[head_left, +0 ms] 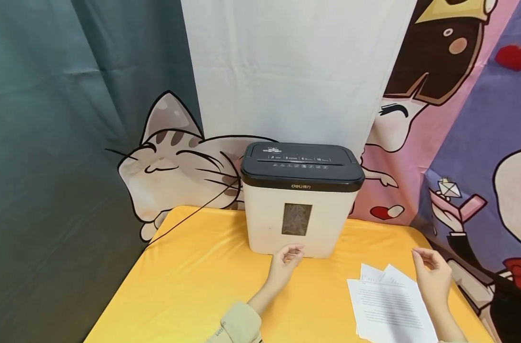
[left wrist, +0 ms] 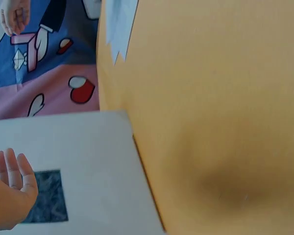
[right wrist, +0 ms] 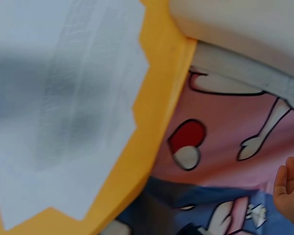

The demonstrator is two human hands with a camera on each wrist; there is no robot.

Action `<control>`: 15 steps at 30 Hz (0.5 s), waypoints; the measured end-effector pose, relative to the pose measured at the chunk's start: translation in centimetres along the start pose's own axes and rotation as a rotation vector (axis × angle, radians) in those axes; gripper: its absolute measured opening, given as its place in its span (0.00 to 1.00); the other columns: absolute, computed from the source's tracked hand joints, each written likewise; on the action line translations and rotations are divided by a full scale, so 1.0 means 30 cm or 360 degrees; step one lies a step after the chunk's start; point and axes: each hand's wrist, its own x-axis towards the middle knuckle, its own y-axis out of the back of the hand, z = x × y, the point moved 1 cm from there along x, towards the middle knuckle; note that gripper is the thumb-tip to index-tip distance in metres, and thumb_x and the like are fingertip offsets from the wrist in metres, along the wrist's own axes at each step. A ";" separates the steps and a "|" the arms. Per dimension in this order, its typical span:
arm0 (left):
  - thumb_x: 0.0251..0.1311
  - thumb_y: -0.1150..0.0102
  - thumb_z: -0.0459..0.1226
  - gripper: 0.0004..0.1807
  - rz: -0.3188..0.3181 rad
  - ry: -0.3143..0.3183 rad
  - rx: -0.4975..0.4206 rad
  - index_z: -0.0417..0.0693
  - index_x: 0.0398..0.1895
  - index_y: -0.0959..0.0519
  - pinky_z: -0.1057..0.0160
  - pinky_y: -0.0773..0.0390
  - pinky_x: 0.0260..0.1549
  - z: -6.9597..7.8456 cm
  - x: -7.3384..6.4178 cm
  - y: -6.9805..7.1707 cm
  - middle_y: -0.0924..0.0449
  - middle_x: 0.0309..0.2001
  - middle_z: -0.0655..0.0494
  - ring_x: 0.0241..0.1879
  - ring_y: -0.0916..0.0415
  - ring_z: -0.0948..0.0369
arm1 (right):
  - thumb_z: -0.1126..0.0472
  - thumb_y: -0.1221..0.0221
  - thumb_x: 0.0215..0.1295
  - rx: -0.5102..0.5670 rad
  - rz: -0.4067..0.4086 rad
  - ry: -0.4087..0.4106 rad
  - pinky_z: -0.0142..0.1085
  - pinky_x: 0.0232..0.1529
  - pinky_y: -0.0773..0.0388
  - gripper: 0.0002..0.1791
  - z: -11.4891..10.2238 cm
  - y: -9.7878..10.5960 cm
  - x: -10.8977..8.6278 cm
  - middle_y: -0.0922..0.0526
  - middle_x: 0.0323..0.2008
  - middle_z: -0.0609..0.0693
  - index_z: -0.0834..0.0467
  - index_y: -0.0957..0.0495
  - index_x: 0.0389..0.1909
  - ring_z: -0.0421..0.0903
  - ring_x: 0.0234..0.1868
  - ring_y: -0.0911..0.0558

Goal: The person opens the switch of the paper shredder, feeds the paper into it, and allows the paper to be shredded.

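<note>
A paper shredder [head_left: 301, 200] with a black top and a white bin stands at the back of the yellow-covered table. My left hand [head_left: 285, 264] hovers in front of the bin's lower part, fingers loosely bent and holding nothing. In the left wrist view the same hand [left wrist: 12, 191] overlaps the bin's dark window [left wrist: 49, 196]. Several printed sheets of paper [head_left: 386, 305] lie overlapping at the table's right. Over their right edge is my right hand [head_left: 434, 276], loosely bent with nothing in it. The right wrist view shows the sheets [right wrist: 63, 112] from close up.
A thin black cord [head_left: 187, 216] runs from the shredder's left side across the table to its left edge. Behind the yellow tabletop [head_left: 192, 281] hangs a printed cloth [head_left: 295, 71] with cartoon figures, close to the shredder's back.
</note>
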 end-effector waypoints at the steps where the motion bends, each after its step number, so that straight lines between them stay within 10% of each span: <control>1: 0.63 0.48 0.28 0.12 0.0013 0.0013 -0.0014 0.29 0.48 0.25 0.73 0.23 0.34 -0.023 -0.002 -0.007 0.24 0.43 0.28 0.32 0.27 0.74 | 0.68 0.41 0.62 -0.0011 0.0000 -0.0009 0.11 0.34 0.33 0.06 0.013 0.005 -0.005 0.23 0.24 0.24 0.70 0.22 0.31 0.19 0.26 0.28; 15: 0.62 0.44 0.33 0.19 0.0041 0.0481 -0.0082 0.36 0.55 0.27 0.59 0.19 0.34 -0.203 -0.063 -0.104 0.22 0.37 0.49 0.32 0.24 0.65 | 0.64 0.43 0.63 -0.0344 -0.0077 -0.0411 0.11 0.27 0.38 0.06 0.216 0.097 -0.039 0.32 0.18 0.15 0.63 0.22 0.31 0.13 0.22 0.34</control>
